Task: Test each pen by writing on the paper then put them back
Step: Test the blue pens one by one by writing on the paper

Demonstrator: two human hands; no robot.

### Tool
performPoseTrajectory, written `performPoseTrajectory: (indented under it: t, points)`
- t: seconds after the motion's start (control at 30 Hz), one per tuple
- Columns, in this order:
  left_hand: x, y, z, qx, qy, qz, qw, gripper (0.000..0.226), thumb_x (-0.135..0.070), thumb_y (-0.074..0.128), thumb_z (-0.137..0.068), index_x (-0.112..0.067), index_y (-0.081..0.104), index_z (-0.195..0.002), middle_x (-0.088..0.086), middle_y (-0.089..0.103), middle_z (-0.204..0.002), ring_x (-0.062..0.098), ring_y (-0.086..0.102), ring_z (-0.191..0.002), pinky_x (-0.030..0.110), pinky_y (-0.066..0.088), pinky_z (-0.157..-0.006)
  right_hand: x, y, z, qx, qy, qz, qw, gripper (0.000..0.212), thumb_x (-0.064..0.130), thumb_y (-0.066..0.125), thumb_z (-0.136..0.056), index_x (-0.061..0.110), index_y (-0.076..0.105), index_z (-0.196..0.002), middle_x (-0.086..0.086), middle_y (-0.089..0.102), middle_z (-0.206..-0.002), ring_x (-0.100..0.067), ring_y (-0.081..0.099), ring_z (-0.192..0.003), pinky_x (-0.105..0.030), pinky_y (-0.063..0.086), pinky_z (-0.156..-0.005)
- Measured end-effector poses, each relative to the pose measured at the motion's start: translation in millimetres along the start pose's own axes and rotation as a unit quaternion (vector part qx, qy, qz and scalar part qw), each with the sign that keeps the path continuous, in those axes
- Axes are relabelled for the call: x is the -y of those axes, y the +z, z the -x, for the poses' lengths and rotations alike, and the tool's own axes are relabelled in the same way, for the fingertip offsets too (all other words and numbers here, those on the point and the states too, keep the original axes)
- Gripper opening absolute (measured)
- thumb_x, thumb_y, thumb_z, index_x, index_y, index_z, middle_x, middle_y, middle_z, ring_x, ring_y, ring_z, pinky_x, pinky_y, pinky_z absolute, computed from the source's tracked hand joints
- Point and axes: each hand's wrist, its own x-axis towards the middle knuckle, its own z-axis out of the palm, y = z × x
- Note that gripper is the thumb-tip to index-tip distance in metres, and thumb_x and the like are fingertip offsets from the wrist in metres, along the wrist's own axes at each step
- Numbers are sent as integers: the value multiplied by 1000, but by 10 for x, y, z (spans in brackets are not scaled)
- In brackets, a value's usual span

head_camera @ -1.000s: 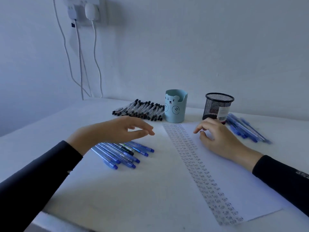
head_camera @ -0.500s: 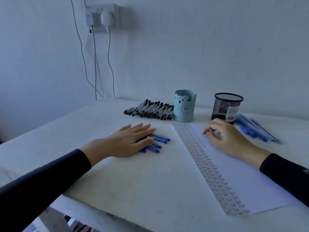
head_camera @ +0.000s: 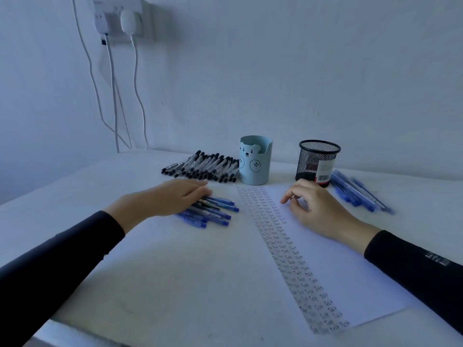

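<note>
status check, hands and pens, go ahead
Left hand flat on the blue pens, fingers straight. Right hand resting on the paper, fingers loosely curled, holding nothing. No pen picked up yet; nothing blocking.

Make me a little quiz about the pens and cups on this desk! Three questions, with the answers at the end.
1. True or false: the left hand rests with straight fingers on a bunch of blue pens.
2. Which holder stands right next to the black-capped pens? A) the bear cup B) the mesh cup
3. Fill in: the word written over and over down the paper is ____.

Key: 1 true; 2 A; 3 Test.
</note>
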Motion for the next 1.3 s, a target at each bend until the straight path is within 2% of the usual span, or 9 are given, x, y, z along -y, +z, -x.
performPoseTrajectory:
  t: [0.1,0.27,0.5,0.67,0.73,0.83,0.93,1.17,1.3]
  points:
    - [25,-3,-68,-71,23,26,997,21,-34,52,-98,-37,70,-109,-14,48,-143,8,44,-132,22,30,-107,12,-1,6,4,4,-2,1000,21,3,58,-90,22,68,-88,15,55,-89,-2,50,-88,-18,38,-75]
    - [5,-90,-206,-58,55,-14,997,18,-25,65,-91,-41,65,-83,-14,52,-138,7,42,-131,18,22,-105,36,-10,6,5,9,-6,1000,21,4,58,-90,22,68,-88,19,53,-88,-1,50,-88,-15,36,-76]
    - [-470,-148,-436,-189,116,63,973,9,-24,71,-85,-34,73,-85,-14,56,-112,9,47,-105,33,37,-100,-58,-23,-52,-115,104,37,987,24,1,57,-86,20,70,-83,2,63,-95,-22,52,-99,-39,41,-88]
    - [-956,321,-536,-171,189,62,965,12,-28,68,-88,-24,76,-96,-8,59,-120,19,49,-116,39,38,-102,-70,-76,-72,-79,146,-15,986,25,7,52,-92,28,67,-93,-1,63,-105,-24,50,-109,-34,40,-91]
    - [-905,434,-545,-185,189,72,962,18,-25,65,-91,-23,74,-107,-1,61,-124,22,53,-115,38,42,-100,1,-126,-83,-24,122,-6,992,16,29,56,-97,31,70,-105,3,57,-110,-17,41,-113,-26,29,-91]
    - [-775,409,-499,-210,167,88,959,25,-29,58,-96,-19,68,-116,-2,63,-117,17,58,-106,37,47,-95,93,-207,-62,115,99,50,987,54,78,50,-71,44,69,-109,14,49,-112,-10,33,-111,-25,26,-95]
    - [-686,348,-440,-185,126,76,972,30,-38,52,-97,-22,64,-119,-12,59,-116,0,55,-96,33,45,-90,93,-223,-51,131,62,83,986,43,71,63,-70,39,73,-97,16,54,-106,-11,38,-106,-27,33,-93]
    - [-743,319,-394,-120,73,41,989,47,-50,44,-96,-26,49,-136,-12,52,-135,-3,48,-79,23,34,-78,116,-607,-165,17,185,-243,952,6,10,73,-86,9,68,-89,3,66,-66,-5,53,-54,-16,44,-56]
    - [-716,336,-387,-39,60,22,997,73,-67,41,-87,-31,27,-149,-11,37,-152,13,50,-119,29,35,-104,146,-755,-259,-85,219,-450,862,13,18,63,-93,19,66,-81,0,66,-80,-16,62,-76,-27,52,-73]
